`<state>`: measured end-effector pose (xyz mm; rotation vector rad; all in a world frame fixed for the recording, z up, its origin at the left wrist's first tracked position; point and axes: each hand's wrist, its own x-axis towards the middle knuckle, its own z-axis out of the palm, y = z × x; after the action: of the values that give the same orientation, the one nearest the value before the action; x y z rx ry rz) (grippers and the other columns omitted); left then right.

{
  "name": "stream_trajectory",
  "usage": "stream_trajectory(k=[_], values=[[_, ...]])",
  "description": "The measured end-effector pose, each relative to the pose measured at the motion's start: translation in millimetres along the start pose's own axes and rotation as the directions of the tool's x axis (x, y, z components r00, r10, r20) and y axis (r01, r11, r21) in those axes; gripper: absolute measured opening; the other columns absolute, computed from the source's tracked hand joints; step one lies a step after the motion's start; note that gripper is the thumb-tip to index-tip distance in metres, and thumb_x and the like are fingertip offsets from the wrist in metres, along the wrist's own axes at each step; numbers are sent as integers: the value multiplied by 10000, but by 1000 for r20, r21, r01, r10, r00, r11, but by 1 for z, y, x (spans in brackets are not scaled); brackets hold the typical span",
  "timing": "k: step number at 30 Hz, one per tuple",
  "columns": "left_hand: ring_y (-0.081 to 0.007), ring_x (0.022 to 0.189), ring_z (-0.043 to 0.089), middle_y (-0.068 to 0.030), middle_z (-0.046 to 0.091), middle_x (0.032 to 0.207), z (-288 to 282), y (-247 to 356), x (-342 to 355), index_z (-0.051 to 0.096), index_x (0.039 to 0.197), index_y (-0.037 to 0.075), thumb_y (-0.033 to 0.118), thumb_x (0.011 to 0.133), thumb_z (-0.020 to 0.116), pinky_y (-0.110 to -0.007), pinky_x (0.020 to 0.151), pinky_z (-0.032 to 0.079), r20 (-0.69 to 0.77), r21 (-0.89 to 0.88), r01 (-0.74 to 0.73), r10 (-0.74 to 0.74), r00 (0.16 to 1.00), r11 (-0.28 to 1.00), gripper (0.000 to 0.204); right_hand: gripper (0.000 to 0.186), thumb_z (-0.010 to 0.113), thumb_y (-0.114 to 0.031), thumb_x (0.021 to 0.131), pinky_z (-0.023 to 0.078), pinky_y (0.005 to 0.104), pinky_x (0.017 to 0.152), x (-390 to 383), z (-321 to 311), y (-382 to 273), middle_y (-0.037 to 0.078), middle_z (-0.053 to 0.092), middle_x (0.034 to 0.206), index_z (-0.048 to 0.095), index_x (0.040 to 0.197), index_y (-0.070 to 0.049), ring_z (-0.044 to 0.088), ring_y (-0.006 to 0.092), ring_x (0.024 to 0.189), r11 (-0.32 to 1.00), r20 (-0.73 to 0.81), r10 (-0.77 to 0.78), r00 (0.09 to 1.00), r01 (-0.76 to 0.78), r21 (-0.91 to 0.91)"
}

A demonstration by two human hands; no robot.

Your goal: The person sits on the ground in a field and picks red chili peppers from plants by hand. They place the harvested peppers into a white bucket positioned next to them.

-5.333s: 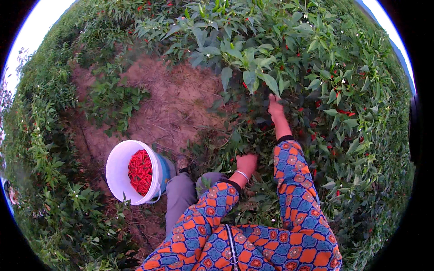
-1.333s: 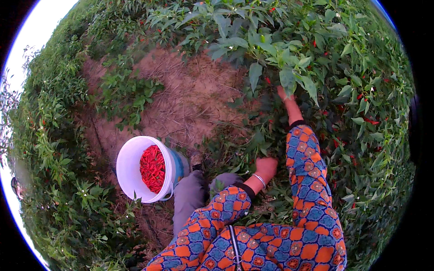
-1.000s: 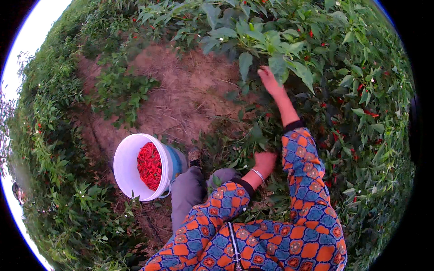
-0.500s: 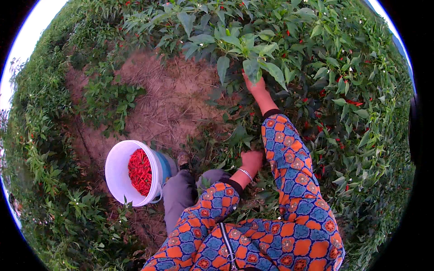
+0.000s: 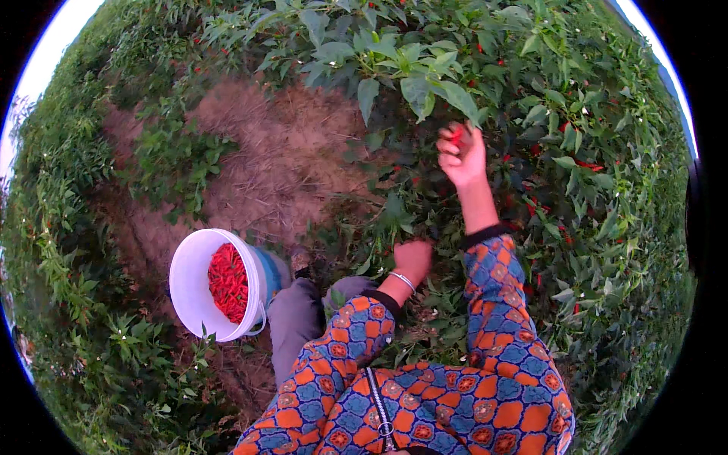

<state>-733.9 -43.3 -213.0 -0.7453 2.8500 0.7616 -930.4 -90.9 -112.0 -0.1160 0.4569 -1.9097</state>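
Red chili (image 5: 456, 135) pinched in right hand (image 5: 462, 155), grip closed on it, under big leaves of pepper plant (image 5: 409, 68). Left hand (image 5: 413, 259) low in foliage, grip fisted, contents unclear. White bucket (image 5: 189, 292) w/ chilies left; bare dirt patch (image 5: 280, 159) open beyond.

Orange-blue patterned sleeves (image 5: 493, 303) — silver bracelet (image 5: 403, 280)

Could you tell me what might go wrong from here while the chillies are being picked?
The right hand is closed around red chillies up among the leaves; with a full fist, some could slip out and get lost in the foliage. The white bucket of picked chillies sits tilted on the bare soil beside the knee, so a shift of the leg might tip it. The left hand is buried low in the plant, where pulling could snap stems.
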Motion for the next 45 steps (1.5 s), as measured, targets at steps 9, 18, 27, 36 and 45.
stream_trajectory(k=[9, 18, 27, 36, 45], values=[[-291, 717, 619, -107, 628, 791, -8, 4, 4, 631, 788, 82, 133, 746, 488, -445, 682, 462, -42, -20, 11, -12, 999, 1000, 158, 265, 541, -227, 792, 439, 294, 546, -98, -23, -103, 52, 579, 647, 607, 915, -2, 543, 156, 602, -130, 2, -820, 572, -184, -974], [-278, 668, 620, -106, 626, 740, 2, -4, 2, 623, 750, 86, 161, 756, 491, -402, 569, 480, -98, 24, 8, -6, 995, 1000, 152, 283, 548, -277, 794, 453, 397, 685, -59, -46, -70, 191, 596, 790, 591, 855, -4, 571, 355, 777, -531, 181, -629, 756, -247, -811], [-273, 630, 622, -112, 624, 686, 10, -3, 6, 630, 692, 80, 208, 778, 490, -381, 528, 486, -138, 54, 17, -9, 990, 998, 209, 206, 558, -214, 817, 418, 299, 504, -71, -42, -60, 110, 559, 743, 536, 895, -24, 541, 215, 607, -266, 264, -704, 659, 99, -959], [-258, 675, 622, -79, 615, 739, 7, 7, 5, 626, 825, 147, 167, 757, 513, -379, 527, 477, -48, 87, -17, 21, 999, 996, 133, 161, 405, -167, 847, 324, 232, 363, -41, -100, -118, 37, 513, 687, 488, 750, -68, 454, 113, 501, 758, -678, -642, 358, 429, -490], [-253, 670, 617, -68, 607, 750, 8, 0, 2, 588, 902, 156, 141, 751, 506, -371, 540, 476, -23, 118, -24, 26, 999, 993, 173, 254, 485, -201, 835, 417, 387, 627, 5, -111, -131, 161, 565, 919, 513, 981, 5, 547, 302, 795, 197, -183, -980, -76, -457, -867]])
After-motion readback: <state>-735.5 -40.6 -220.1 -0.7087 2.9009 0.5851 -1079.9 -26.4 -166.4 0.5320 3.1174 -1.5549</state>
